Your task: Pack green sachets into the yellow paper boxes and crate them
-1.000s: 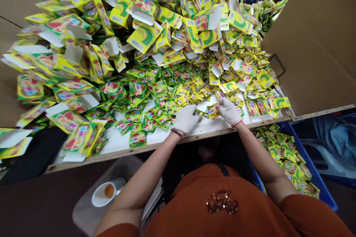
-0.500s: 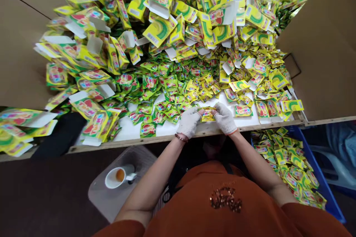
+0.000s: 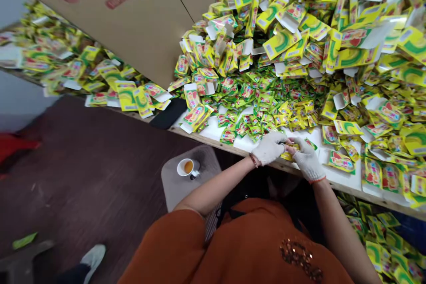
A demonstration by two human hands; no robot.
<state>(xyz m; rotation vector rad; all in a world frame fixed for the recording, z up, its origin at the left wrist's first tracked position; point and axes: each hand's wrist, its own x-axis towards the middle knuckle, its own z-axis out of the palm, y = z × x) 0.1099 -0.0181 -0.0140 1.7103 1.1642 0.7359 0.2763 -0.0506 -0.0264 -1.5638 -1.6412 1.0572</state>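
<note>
Both my hands wear white knit gloves and meet at the near edge of the white table. My left hand and my right hand are closed together on a small stack of yellow sachets, of which only a sliver shows between the fingers. Right behind my hands lies a spread of small green and yellow sachets. Beyond that rises a heap of flat yellow cartons with white flaps.
A brown cardboard sheet leans at the table's left. A white cup of orange liquid stands on a grey stool below the table edge. A blue bin of sachets sits low right. Another person's shoe shows bottom left.
The view has swung to the left, so the table now runs diagonally. My hands have drawn closer together on the sachets at the table's near edge.
</note>
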